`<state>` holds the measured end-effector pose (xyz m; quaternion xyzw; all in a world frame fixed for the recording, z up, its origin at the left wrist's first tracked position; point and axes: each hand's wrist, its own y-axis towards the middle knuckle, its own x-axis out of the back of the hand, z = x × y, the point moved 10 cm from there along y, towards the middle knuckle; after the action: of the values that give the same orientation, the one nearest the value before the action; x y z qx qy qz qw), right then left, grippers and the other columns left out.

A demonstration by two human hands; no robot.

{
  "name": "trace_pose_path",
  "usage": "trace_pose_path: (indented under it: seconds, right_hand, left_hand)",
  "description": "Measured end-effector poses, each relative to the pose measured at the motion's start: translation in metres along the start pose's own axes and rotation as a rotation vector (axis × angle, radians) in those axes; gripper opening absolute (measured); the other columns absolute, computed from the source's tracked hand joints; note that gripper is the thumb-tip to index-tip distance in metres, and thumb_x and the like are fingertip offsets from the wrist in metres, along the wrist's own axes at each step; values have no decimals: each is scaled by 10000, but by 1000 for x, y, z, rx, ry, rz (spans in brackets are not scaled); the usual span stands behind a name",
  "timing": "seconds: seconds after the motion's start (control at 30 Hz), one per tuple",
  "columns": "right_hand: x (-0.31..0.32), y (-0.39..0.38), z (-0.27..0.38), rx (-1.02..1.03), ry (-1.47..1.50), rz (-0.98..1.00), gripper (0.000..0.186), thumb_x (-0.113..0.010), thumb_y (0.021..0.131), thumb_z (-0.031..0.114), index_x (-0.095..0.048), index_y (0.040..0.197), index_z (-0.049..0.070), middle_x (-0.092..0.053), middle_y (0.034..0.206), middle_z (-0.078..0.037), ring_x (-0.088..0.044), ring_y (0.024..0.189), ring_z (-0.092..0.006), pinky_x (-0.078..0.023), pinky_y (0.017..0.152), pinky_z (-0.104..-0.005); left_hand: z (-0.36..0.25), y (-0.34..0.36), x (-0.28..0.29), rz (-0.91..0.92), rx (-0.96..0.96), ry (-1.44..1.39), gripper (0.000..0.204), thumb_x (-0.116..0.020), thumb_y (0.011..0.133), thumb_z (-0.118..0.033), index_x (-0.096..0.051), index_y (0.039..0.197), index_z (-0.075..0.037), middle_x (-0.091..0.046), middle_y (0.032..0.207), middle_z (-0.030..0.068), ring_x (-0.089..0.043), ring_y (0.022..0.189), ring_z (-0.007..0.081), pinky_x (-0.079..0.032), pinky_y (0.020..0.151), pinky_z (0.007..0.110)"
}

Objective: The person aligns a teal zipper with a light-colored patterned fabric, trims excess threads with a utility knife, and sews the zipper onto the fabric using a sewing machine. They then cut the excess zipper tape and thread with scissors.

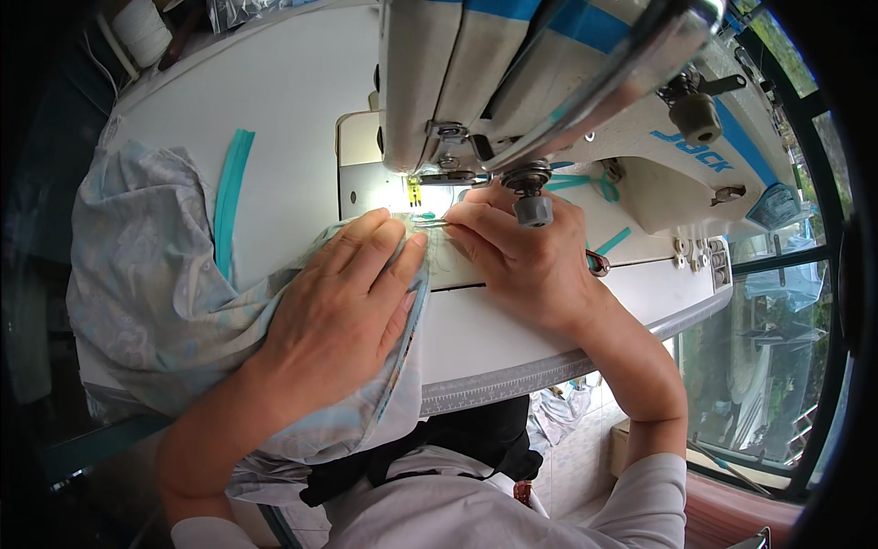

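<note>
1. The left hand (340,297) lies palm down, fingers slightly spread, pressing the cloth (137,256); the right hand (540,252) pinches a slim metal tool (430,222) between thumb and forefinger. Both sets of fingertips are just beside the yellow foot (414,192), so an accidental start of the machine could nip one. As for pose, the left forearm comes from near left, fingers aimed far right; the right elbow bends out at the right, its hand turned inward to the left.

2. The machine (421,82) stands at the far side and reaches right, its light falling on the fingertips.

3. The table (498,334) runs beneath, a ruled strip along its near edge.

4. The cloth bunches at left and passes under the left hand toward the foot, part hanging off the near edge. That hanging weight could drag it askew if the palm eases.

5. A teal strip (233,197) lies left, partly against the cloth.

6. The tool's tips are tiny here; a slip could snag the cloth. Its exact kind I cannot tell.
</note>
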<state>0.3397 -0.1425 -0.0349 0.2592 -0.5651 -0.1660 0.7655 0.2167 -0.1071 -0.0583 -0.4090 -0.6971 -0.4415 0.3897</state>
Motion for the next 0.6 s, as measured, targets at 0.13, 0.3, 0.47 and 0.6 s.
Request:
trace_pose_path:
  seconds: [0.13, 0.3, 0.47, 0.6]
  right_hand:
    - [-3, -1, 3, 42, -9, -58, 42, -775, 803, 107, -743, 828, 98, -584, 751, -35, -603, 661, -225, -444, 489, -380]
    - [-1, 1, 5, 65, -20, -77, 61, -775, 803, 106, -757, 862, 103, -606, 788, -42, -621, 682, -230, -455, 492, -380]
    - [-1, 1, 5, 42, -26, -67, 74, -776, 802, 105, -741, 866, 97, -596, 778, -44, -622, 688, -231, -459, 497, -380]
    - [0, 0, 0, -2, -42, -52, 89, -770, 790, 87, -699, 843, 91, -588, 763, -37, -617, 694, -233, -463, 512, -373]
  left_hand:
    - [1, -1, 0, 7, 3, 3, 496, -642, 903, -75, -555, 1380, 22, -492, 1390, 189, -472, 1348, 376, -412, 1127, 466]
    - [2, -1, 0, 4, 6, -1, 495, -643, 902, -72, -557, 1380, 23, -494, 1393, 186, -470, 1351, 373, -409, 1131, 464]
    - [1, -1, 1, 1, 3, 1, 493, -644, 902, -69, -559, 1379, 22, -496, 1392, 181, -471, 1349, 370, -410, 1130, 465]
    - [0, -1, 2, -3, 2, -3, 489, -646, 901, -65, -564, 1375, 22, -497, 1388, 179, -474, 1345, 369, -412, 1128, 463]
